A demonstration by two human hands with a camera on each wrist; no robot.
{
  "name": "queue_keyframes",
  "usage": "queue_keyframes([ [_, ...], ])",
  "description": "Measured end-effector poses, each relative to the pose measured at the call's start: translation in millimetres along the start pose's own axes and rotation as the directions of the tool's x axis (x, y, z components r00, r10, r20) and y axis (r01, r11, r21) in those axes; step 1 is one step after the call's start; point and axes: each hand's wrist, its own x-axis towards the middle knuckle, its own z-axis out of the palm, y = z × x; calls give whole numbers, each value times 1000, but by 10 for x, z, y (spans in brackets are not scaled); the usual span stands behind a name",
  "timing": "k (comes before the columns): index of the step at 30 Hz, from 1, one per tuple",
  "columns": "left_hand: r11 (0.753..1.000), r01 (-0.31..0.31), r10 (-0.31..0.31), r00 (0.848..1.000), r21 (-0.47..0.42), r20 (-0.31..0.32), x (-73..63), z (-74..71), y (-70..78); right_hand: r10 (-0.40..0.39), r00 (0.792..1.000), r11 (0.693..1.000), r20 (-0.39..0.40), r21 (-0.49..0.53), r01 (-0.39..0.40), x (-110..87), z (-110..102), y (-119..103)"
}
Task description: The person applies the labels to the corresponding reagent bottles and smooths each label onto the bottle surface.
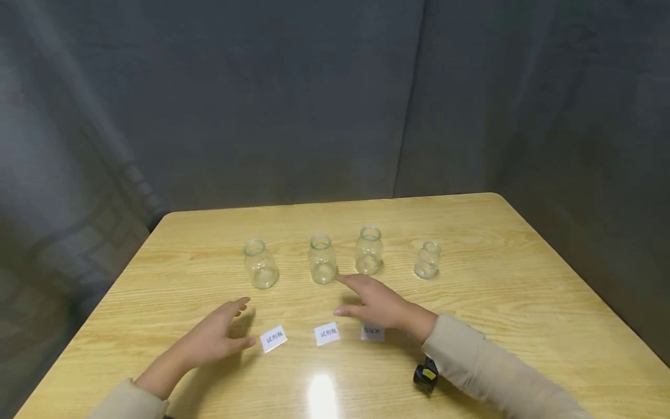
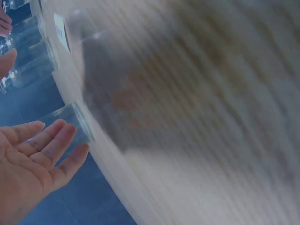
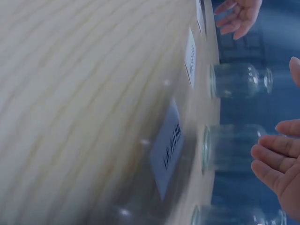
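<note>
My left hand [image 1: 217, 334], thumb and fingers spread, holds nothing beside the leftmost white paper label [image 1: 274, 338]. In the left wrist view its fingers overlap a glass jar [image 2: 77, 119] behind them. My right hand [image 1: 374, 302] hovers over the table with fingers extended and nothing in its grasp. Its fingertips come near the base of the middle clear jar [image 1: 321, 262]. A second label [image 1: 327, 333] lies left of this hand; a third label [image 1: 373, 332], printed upside down, is partly covered by it. The printed characters show clearly in the right wrist view on one label [image 3: 168, 149].
Clear open-mouthed jars stand in a row behind the labels: one at left [image 1: 260, 265], another right of middle [image 1: 369, 251], and a smaller one [image 1: 428, 261] at far right. The wooden table [image 1: 502, 279] backs onto a dark curtain [image 1: 288, 105]. A black device [image 1: 426, 375] sits under my right wrist.
</note>
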Motion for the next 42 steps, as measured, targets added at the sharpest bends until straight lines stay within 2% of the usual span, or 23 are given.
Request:
queue_keyframes([
  [7, 996, 12, -10, 1000, -85, 30, 29, 103, -16, -21, 997, 997, 74, 73, 15, 136, 167, -67],
  [11, 995, 25, -22, 999, -97, 28, 14, 136, -19, -26, 991, 996, 128, 87, 15, 220, 274, -110],
  [15, 995, 18, -16, 1000, -94, 22, 10, 175, -24, -34, 983, 994, 180, 110, 14, 297, 378, -161],
  [21, 998, -14, 15, 1000, -67, 22, 50, 228, -37, -35, 977, 995, 209, 101, 14, 423, 508, -230],
  [28, 997, 45, -46, 999, -61, -26, 104, 273, -21, -34, 973, 995, 229, 100, 12, 586, 581, -319],
  [34, 993, 95, -98, 994, -68, -53, 136, 304, 9, -67, 972, 996, 227, 68, 52, 689, 652, -396],
  [38, 995, 99, -101, 993, -27, -57, 148, 329, 8, -77, 973, 997, 218, -7, 80, 732, 703, -437],
  [42, 993, 115, -115, 991, -5, -72, 172, 359, 8, -57, 979, 993, 194, -88, 76, 756, 751, -474],
])
